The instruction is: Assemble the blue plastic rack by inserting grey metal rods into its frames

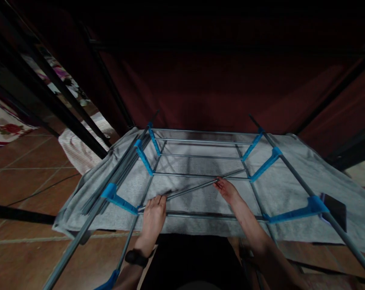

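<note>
A thin grey metal tube (191,189) lies slantwise across the inside of a rack frame made of grey tubes and blue plastic brackets. My left hand (154,209) is wrapped round the tube near its left end, close to the front-left blue bracket (119,197). Farther right, my right hand (226,188) pinches the same tube between its fingertips. The tube's right end reaches toward the blue bracket (264,163) on the right side. Below my hands, a fixed crossbar (200,216) joins the two front brackets.
A grey cloth (194,195) lies under the frame. Several loose tubes (122,177) are bundled at the left. A dark phone-like object (335,211) rests by the right front bracket (297,211). Dark red fabric (200,96) hangs behind; dark poles (64,96) stand at the left.
</note>
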Available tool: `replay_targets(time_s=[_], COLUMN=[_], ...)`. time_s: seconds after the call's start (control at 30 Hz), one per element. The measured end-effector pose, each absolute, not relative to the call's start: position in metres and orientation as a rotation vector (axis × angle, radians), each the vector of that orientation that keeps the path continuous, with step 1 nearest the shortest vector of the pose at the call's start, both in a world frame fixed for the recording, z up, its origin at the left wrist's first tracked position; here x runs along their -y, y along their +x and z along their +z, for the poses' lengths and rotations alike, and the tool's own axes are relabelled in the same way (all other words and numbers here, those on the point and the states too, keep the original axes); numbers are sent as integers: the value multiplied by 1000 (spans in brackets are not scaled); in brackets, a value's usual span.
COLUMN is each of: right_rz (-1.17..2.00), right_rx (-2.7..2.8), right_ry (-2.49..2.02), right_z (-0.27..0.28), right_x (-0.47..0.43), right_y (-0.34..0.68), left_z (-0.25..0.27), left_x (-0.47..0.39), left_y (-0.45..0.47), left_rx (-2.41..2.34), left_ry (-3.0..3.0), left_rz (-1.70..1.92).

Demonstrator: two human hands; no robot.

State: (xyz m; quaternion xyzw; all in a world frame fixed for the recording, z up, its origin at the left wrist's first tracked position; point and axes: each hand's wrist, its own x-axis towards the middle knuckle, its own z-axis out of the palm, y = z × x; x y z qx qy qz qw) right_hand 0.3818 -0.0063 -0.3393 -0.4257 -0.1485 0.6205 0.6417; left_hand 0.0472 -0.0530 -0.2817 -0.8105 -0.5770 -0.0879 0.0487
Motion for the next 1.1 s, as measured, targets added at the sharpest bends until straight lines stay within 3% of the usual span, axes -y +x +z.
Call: replay_targets(time_s=[0.57,1.1], right_rz=[1504,1492], right_rx=[199,143], right_ry=[-1001,-936], right_z=[-353,-323], right_x=[0,9], right_y=[373,366], left_z=[-279,-298], left_x=[17,1], left_y=[40,35], left_rx=[1734,1652], left_ry=[-2340,-2370], left_rz=[-312,-255])
